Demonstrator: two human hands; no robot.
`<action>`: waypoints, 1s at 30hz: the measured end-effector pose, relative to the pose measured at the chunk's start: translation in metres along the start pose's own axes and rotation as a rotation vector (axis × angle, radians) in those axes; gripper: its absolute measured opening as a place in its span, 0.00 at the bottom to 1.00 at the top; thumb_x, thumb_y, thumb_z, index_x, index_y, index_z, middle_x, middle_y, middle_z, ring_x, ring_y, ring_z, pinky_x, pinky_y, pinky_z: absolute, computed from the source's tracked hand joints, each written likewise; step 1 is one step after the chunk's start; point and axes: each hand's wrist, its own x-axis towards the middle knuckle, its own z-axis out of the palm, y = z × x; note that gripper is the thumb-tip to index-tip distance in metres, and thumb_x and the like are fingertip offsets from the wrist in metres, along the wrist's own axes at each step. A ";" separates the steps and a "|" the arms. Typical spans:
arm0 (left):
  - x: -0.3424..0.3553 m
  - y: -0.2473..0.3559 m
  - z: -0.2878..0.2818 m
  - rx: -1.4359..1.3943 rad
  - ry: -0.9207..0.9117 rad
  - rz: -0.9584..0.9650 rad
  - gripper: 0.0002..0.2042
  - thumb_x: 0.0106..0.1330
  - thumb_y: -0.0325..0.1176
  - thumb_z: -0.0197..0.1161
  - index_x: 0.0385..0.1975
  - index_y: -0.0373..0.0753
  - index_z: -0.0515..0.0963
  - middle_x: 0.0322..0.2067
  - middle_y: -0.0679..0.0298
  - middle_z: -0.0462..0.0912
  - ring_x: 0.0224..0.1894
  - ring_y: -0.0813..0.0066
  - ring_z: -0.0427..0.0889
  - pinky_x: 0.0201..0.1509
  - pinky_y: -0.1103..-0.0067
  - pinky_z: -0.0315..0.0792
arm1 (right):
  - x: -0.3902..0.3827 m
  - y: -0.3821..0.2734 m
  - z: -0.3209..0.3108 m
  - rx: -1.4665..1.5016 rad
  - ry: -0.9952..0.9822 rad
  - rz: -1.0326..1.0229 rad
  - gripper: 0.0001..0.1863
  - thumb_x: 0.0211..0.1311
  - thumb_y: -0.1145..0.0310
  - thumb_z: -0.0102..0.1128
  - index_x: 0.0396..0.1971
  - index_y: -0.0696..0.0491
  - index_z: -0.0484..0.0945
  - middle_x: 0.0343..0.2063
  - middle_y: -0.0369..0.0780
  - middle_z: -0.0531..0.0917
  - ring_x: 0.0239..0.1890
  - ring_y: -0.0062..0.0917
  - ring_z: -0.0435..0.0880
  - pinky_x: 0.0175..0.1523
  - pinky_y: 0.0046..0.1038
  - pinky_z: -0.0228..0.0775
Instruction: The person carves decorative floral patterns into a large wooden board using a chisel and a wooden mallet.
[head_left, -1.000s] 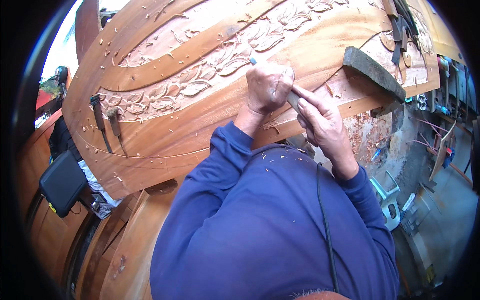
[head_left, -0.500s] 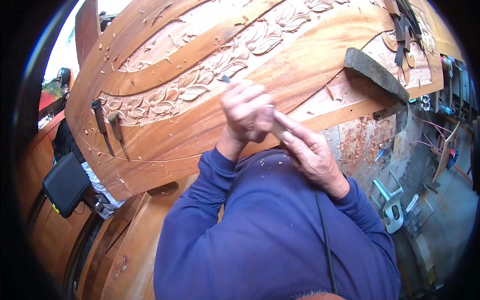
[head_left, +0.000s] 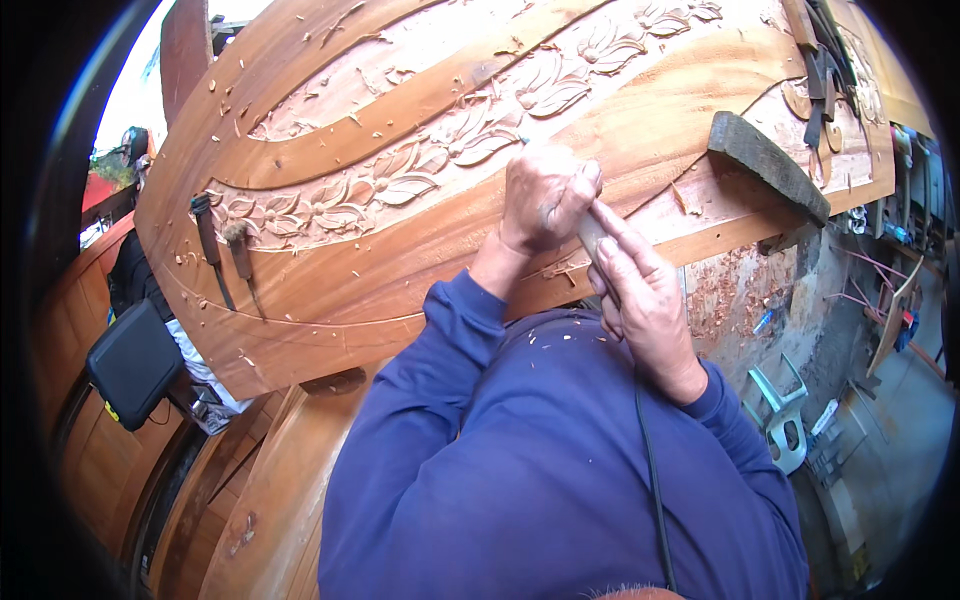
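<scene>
Left hand (head_left: 548, 197) clenches the carving tool (head_left: 591, 231); right hand (head_left: 648, 305) pinches behind, likely for steering; carved panel (head_left: 385, 275) beneath, tip (head_left: 524, 140) contact unclear.

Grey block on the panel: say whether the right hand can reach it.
Probably yes: only panel and shavings seem to lie between the right hand and grey block, though that hand would first need to release the tool handle.

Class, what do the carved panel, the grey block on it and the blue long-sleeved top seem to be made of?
Carved panel: wood, smooth with a slight sheen outside the carving; streaked grain and loose shavings show it.
Grey block: rough and matt, perhaps weathered wood, possibly stone.
Blue long-sleeved top: matt fabric, judging by its soft folds; fibre unclear.
</scene>
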 end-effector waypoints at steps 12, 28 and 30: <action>-0.001 -0.020 0.006 0.236 -0.024 0.118 0.17 0.73 0.37 0.52 0.20 0.41 0.76 0.19 0.60 0.81 0.22 0.56 0.80 0.28 0.64 0.72 | 0.007 -0.015 -0.006 0.013 -0.007 0.081 0.23 0.83 0.70 0.52 0.73 0.54 0.74 0.27 0.29 0.74 0.26 0.09 0.67 0.29 0.14 0.60; 0.010 -0.003 0.021 0.186 0.028 0.027 0.20 0.76 0.39 0.57 0.18 0.40 0.77 0.19 0.54 0.77 0.24 0.50 0.78 0.33 0.60 0.70 | 0.028 -0.019 -0.058 -0.090 -0.128 -0.024 0.21 0.82 0.71 0.55 0.70 0.57 0.77 0.31 0.28 0.75 0.32 0.10 0.70 0.34 0.14 0.63; 0.010 -0.003 0.022 0.161 0.094 0.042 0.22 0.77 0.38 0.57 0.16 0.39 0.77 0.17 0.53 0.76 0.22 0.49 0.79 0.30 0.59 0.71 | 0.028 -0.027 -0.060 -0.106 -0.161 0.064 0.22 0.82 0.70 0.56 0.70 0.56 0.77 0.31 0.28 0.76 0.32 0.10 0.71 0.34 0.14 0.63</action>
